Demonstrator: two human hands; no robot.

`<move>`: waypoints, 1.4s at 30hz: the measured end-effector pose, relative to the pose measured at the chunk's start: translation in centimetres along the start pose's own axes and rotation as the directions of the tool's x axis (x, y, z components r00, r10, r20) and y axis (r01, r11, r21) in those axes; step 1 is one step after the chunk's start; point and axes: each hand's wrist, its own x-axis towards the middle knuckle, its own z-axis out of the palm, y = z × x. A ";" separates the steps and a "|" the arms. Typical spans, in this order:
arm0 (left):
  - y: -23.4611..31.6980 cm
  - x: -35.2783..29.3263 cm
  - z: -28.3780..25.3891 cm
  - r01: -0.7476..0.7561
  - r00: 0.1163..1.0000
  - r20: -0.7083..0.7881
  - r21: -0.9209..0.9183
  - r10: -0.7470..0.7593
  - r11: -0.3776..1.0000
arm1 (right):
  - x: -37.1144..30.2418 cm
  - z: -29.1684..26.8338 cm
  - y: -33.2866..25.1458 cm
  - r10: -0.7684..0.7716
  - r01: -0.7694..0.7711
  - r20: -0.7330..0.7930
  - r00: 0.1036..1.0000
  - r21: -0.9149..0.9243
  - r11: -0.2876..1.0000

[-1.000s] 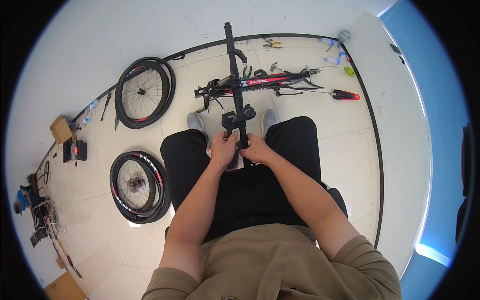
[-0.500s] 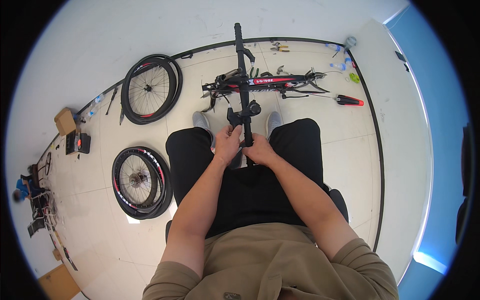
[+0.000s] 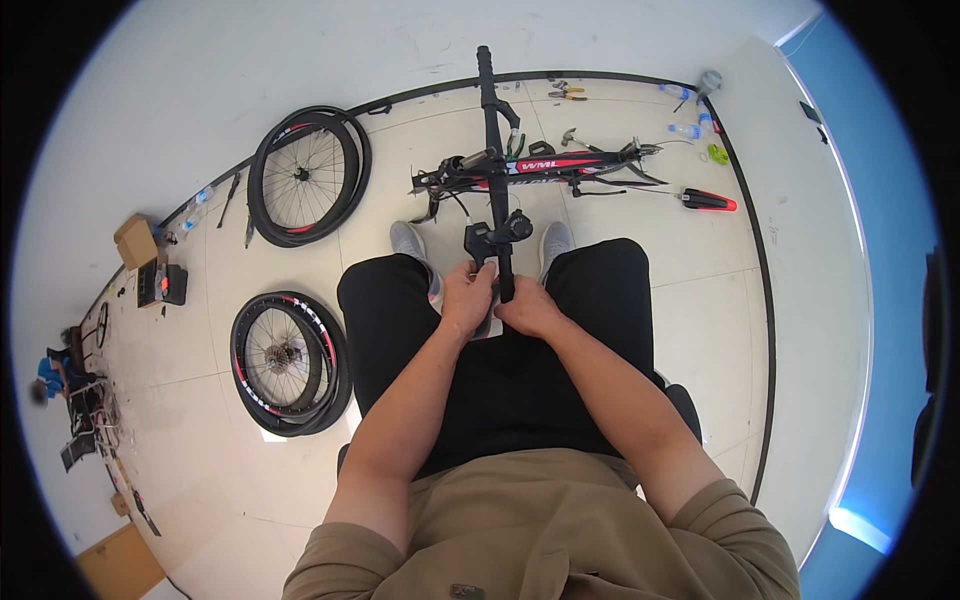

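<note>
A black bicycle handlebar (image 3: 495,140) runs from the far side toward me, and its near end lies between my hands. My left hand (image 3: 468,300) is closed at the near brake lever (image 3: 478,242), just left of the bar; its fingertips are partly hidden. My right hand (image 3: 530,308) curls against the near end of the bar from the right, its fingers mostly underneath. A round black bell-like part (image 3: 517,226) sits on the bar beyond my hands. The bar crosses a black and red bicycle frame (image 3: 540,166) lying on the floor past my feet.
Two bicycle wheels (image 3: 262,190) (image 3: 240,375) lie to the left, the nearer with a cassette. An open cardboard box (image 3: 135,243) is farther left. Pliers (image 3: 567,92), a hammer (image 3: 571,136), plastic bottles (image 3: 685,130) and a black-red saddle (image 3: 708,200) lie toward the far wall. Another person (image 3: 50,378) is at far left.
The view has shifted slightly to the right. My hands have come a little nearer me along the bar. The bar's near end, which showed past my hands before, is now between them.
</note>
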 end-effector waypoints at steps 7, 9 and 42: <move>-1.4 0.7 -1.0 -0.013 1.000 0.007 0.156 0.012 0.988 | -0.5 -0.6 -1.9 -0.026 0.027 0.037 0.999 -0.030 0.999; 0.2 0.4 -0.5 0.007 0.999 0.047 -0.020 -0.006 1.000 | -1.3 -1.6 -3.0 0.028 -0.028 -0.002 1.000 -0.021 0.999; 4.1 0.7 -4.9 -0.093 0.951 -0.307 -0.397 -0.037 0.913 | -3.0 -9.0 -2.2 0.235 -0.022 -0.022 0.972 0.983 0.183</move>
